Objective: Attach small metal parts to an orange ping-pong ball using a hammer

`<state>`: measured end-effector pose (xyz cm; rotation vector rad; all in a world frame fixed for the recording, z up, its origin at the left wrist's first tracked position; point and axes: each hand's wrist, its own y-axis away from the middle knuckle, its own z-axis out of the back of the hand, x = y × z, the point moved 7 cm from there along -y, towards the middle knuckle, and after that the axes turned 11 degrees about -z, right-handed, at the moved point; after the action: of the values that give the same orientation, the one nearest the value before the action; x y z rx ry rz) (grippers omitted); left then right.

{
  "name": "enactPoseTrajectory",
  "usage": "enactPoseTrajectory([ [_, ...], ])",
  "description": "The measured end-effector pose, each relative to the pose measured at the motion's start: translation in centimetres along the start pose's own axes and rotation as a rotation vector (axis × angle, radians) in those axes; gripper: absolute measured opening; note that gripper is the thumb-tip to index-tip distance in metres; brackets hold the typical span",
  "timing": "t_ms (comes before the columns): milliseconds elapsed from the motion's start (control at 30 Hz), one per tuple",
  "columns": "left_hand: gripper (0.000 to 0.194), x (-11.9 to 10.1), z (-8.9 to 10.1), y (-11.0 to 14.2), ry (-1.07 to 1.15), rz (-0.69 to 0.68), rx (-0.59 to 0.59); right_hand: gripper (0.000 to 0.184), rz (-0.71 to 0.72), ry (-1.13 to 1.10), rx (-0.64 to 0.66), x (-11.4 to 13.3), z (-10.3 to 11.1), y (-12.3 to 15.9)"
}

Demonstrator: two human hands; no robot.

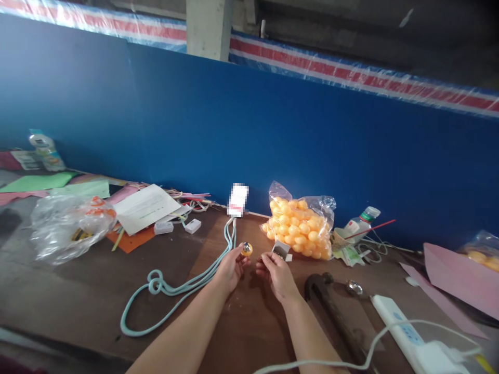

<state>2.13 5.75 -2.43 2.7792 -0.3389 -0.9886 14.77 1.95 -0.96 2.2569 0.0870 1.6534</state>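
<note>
My left hand [233, 267] is closed around a small round piece [247, 249], shiny silver in the middle with a yellow-orange rim. Just across from it, my right hand [275, 270] has its thumb and fingers pinched together. Whatever lies between those fingertips is too small to make out. Behind the right hand stands a small open box [281, 248] with a pale flap and dark inside; I cannot tell whether the fingers touch it. A clear bag of orange balls [298, 226] is beyond that box. Left of my hands runs a light blue cord [212, 269].
A C-shaped metal clamp [331, 306], a shiny metal piece [354, 287] and a white power strip [399, 324] with its cable are at right. A bottle [360, 222] stands behind. Papers [146, 208] and a plastic bag [72, 226] lie left. A blue partition [249, 130] closes the back.
</note>
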Motion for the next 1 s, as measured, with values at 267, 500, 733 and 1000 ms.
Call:
enactPoseTrajectory([
  [267, 0.014, 0.1, -0.2, 0.4, -0.024, 0.059, 0.015, 0.023, -0.028, -0.125, 0.072, -0.2, -0.4, 0.5],
  [500, 0.016, 0.3, 0.0, 0.4, -0.049, 0.063, 0.016, 0.019, -0.097, -0.216, 0.174, -0.9, -1.3, 0.8],
  [733, 0.018, 0.5, -0.2, 0.4, -0.049, 0.071, 0.086, 0.020, -0.102, -0.278, 0.169, -0.7, -1.5, 1.2],
  [1000, 0.015, 0.3, -0.3, 0.8, -0.091, 0.074, 0.063, 0.022, -0.085, -0.247, 0.135, -0.4, -1.2, 1.2],
])
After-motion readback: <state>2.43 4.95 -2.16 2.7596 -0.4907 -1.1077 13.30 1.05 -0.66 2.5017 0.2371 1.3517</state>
